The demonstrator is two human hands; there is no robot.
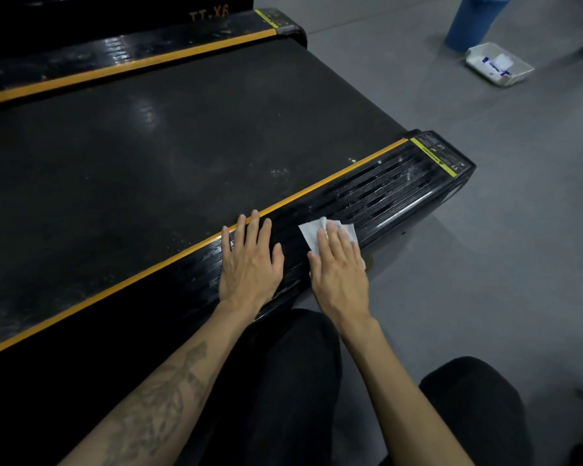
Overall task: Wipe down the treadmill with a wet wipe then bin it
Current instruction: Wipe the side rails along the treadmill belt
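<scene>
The person crouches beside the treadmill, both bare hands laid on its near side rail, a ribbed black strip edged by a yellow line along the belt. The right hand lies flat with fingers spread, its grip released, pressing the white wet wipe against the rail; the wipe's upper corners show past the fingertips toward 12 o'clock. The left hand lies flat on the same rail just at 9 o'clock of the right, fingers splayed, grip released and grasping nothing, its fingertips reaching the yellow line. The ribs beyond the wipe toward 1 o'clock glisten with pale streaks up to a yellow warning label at the rail's end. At 1 o'clock, well apart on the grey floor, a blue bin stands with a white tray just beside it.
</scene>
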